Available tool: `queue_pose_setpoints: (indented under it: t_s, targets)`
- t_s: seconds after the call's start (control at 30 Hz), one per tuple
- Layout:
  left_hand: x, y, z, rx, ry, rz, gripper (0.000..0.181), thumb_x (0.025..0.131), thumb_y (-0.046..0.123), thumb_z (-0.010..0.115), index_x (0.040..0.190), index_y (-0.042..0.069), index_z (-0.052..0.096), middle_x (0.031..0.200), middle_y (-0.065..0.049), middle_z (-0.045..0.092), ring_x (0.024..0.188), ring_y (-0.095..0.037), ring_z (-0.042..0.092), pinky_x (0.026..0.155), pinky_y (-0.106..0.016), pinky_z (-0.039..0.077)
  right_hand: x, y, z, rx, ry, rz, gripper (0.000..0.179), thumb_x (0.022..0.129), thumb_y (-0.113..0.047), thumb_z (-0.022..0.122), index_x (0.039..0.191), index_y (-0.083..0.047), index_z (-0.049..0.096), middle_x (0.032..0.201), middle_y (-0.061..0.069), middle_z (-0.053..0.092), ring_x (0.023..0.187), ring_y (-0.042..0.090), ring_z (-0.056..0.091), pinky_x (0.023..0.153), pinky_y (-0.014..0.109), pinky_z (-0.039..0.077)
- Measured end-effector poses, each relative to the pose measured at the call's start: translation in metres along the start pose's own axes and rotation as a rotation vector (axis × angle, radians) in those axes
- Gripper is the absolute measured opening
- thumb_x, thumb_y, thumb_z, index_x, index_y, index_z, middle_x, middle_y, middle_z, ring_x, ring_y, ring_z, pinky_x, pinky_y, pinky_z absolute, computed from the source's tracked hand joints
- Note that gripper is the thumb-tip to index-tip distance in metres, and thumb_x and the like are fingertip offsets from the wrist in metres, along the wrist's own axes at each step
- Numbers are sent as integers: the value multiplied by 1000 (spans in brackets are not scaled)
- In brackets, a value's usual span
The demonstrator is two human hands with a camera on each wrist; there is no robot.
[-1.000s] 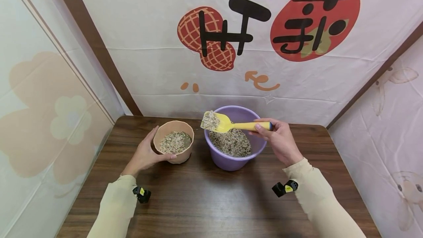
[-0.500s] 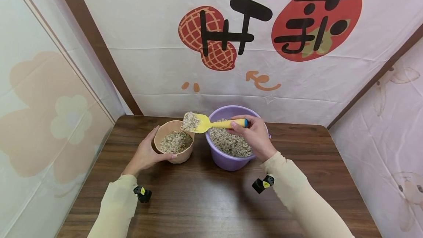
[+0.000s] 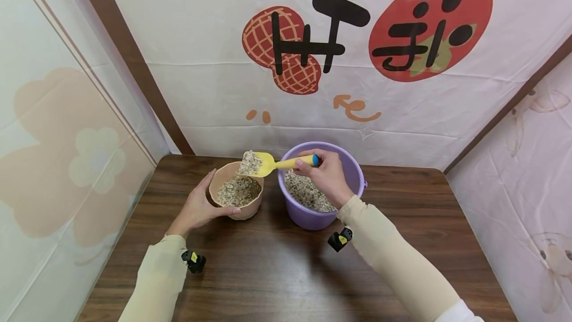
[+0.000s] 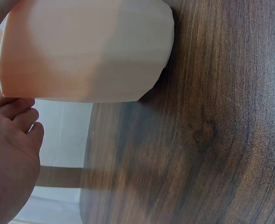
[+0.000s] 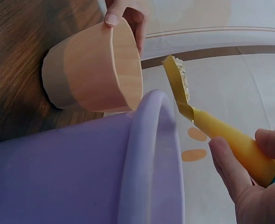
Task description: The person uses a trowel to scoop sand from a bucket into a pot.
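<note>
My right hand (image 3: 326,174) grips the handle of a yellow trowel (image 3: 266,165), whose blade carries a heap of pale grainy soil mix (image 3: 250,162). The blade is above the back right rim of a peach flowerpot (image 3: 252,207), apart from it. Inside the pot lies more of the same mix (image 3: 238,191). My left hand (image 3: 196,209) holds the pot's rim at its left, thumb along the front edge and fingers round the far side. In the right wrist view the trowel (image 5: 177,86) is level with its load. Under my right hand stands a purple bucket (image 3: 308,218) holding more grainy mix.
The pot and bucket stand side by side on a brown wooden table (image 3: 277,272), near its back edge. A printed white cloth (image 3: 201,88) hangs behind. Further cloth panels flank the table on both sides.
My right hand has carried the loaded trowel leftward, from over the bucket to over the pot's rim. My left hand has kept its hold on the pot, which stands still.
</note>
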State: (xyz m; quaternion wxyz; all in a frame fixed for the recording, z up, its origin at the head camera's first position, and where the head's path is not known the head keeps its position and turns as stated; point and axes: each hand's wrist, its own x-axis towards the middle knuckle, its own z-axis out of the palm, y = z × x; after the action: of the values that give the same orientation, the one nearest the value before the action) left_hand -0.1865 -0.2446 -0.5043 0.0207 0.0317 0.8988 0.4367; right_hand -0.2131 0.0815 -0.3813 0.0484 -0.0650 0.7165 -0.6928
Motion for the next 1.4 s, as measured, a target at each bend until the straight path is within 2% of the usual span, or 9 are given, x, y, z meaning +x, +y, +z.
queue_pose_setpoints:
  t_s: [0.1,0.3,0.6,0.8,1.03,1.2,1.4]
  targets:
    - [0,0,0,-2,4,2,134,65,52,94,164,11,14,165,-19,24,146,-43,29,113,-63,31,2,0,3,-67,16,-5,25,95,0,70,116,12,68,103,22,68,93,35,74,81,37,61]
    - [0,-1,1,-1,5,-1,133,65,52,94,164,10,15,164,-19,24,147,-43,28,113,-63,30,1,-1,4,-195,64,-15,21,94,-7,73,112,4,73,98,17,72,89,31,75,69,27,60]
    - [0,0,-1,5,-1,-11,134,66,52,94,164,11,13,165,-21,22,147,-45,27,112,-65,30,-3,-2,-2,-362,86,-93,16,94,-12,75,107,-3,77,91,10,73,80,22,75,67,29,60]
    - [-1,0,-1,-1,-4,-18,133,67,51,94,164,12,12,165,-20,21,147,-44,26,113,-64,29,-7,-5,-6,-419,82,-133,17,93,-13,76,107,-3,77,88,9,72,76,25,72,60,28,55]
    - [-2,0,-1,-5,-6,-18,133,66,51,94,164,12,12,165,-19,21,147,-44,26,113,-65,30,-14,-12,-10,-516,79,-216,21,93,-15,77,110,-1,76,83,6,71,65,15,61,55,25,47]
    - [-2,1,-1,-4,-3,-17,133,66,51,94,164,11,12,165,-20,21,147,-44,26,113,-64,29,-20,-18,-11,-566,74,-264,20,93,-13,77,109,-1,76,80,6,69,61,14,56,53,24,45]
    - [-1,2,-2,-2,-7,-18,134,67,51,94,164,11,12,165,-21,21,147,-46,27,112,-66,30,-25,-23,-13,-578,46,-276,18,93,-11,75,108,0,76,82,6,70,59,14,55,52,24,45]
